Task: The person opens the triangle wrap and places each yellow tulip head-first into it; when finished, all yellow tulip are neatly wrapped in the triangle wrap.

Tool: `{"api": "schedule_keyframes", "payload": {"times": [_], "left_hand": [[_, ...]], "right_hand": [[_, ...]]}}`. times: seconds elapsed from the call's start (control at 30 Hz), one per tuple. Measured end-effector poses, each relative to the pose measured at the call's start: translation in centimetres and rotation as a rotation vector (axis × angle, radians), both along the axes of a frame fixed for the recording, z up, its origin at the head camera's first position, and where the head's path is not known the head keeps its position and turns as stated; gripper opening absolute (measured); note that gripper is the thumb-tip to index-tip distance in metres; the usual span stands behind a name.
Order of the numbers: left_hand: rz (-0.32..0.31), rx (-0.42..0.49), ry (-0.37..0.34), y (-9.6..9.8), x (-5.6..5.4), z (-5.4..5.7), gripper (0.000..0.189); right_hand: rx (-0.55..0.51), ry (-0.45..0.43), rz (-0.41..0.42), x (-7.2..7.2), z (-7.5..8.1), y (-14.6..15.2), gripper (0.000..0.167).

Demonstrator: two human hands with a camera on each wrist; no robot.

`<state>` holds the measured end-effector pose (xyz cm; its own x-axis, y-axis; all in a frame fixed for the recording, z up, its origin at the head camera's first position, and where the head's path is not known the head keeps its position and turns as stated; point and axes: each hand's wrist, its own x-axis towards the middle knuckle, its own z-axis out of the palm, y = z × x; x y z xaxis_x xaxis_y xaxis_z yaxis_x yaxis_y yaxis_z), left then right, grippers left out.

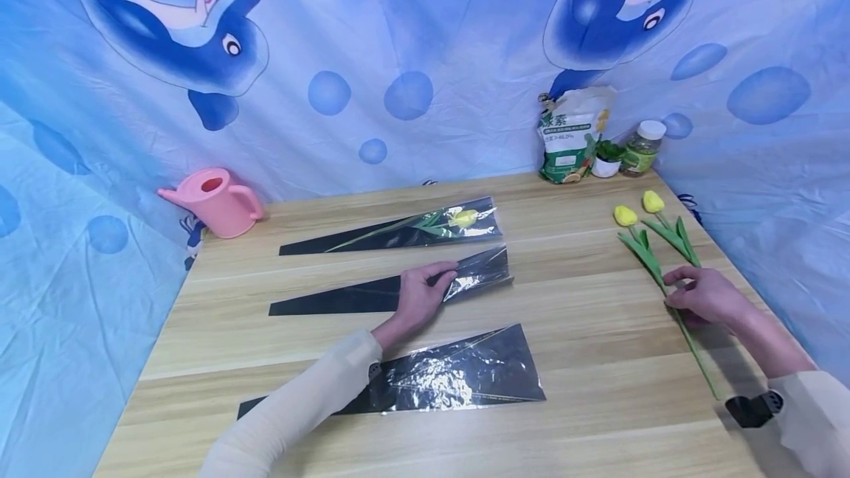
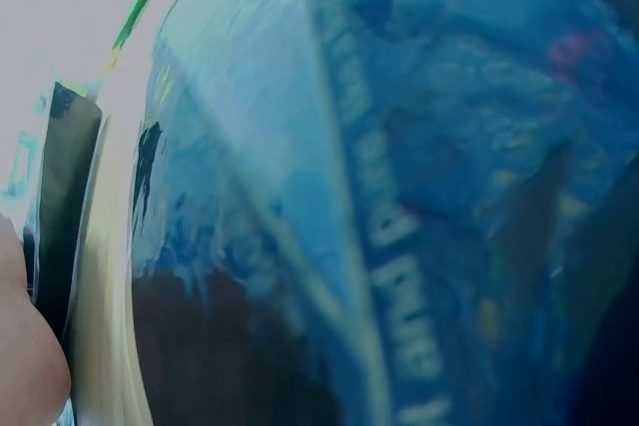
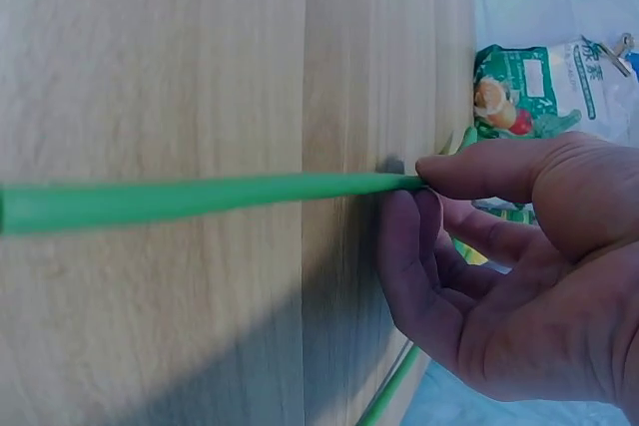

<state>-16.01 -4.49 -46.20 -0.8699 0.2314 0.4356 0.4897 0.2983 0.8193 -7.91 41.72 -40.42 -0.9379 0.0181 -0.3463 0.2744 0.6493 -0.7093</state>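
My right hand point(image 1: 709, 297) pinches the green stem of a yellow tulip point(image 1: 643, 253) at the table's right side. In the right wrist view, thumb and forefinger close on that stem point(image 3: 210, 199). Another yellow tulip point(image 1: 671, 231) lies just right of it, partly behind the hand. My left hand point(image 1: 423, 293) is on the middle of three black, clear-fronted tapered flower sleeves point(image 1: 345, 298), thumb and forefinger pinching its film near the wide end. The far sleeve point(image 1: 372, 237) has a yellow tulip inside. The near sleeve point(image 1: 458, 375) lies flat, partly under my left forearm.
A pink watering can point(image 1: 222, 205) stands at the back left. At the back right are a green and white bag point(image 1: 571, 139), a small potted plant point(image 1: 607, 161) and a jar with a white lid point(image 1: 640, 150). A blue dolphin-print curtain point(image 1: 412, 43) hangs behind the wooden table point(image 1: 584, 330).
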Motion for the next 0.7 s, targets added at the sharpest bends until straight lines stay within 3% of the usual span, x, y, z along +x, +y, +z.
{"api": "schedule_keyframes", "payload": {"times": [0.27, 0.53, 0.7], "left_hand": [[0.002, 0.007, 0.006, 0.0, 0.1, 0.1, 0.017], [0.003, 0.012, 0.019, 0.0, 0.1, 0.0, 0.016], [0.004, 0.0, 0.012, -0.1, 0.0, 0.0, 0.016]], "right_hand": [[-0.132, -0.067, -0.035, 0.1, 0.3, -0.6, 0.054], [-0.32, -0.069, -0.044, -0.2, 0.9, -1.4, 0.057], [-0.422, -0.046, -0.077, -0.4, 1.1, -2.1, 0.047]]}}
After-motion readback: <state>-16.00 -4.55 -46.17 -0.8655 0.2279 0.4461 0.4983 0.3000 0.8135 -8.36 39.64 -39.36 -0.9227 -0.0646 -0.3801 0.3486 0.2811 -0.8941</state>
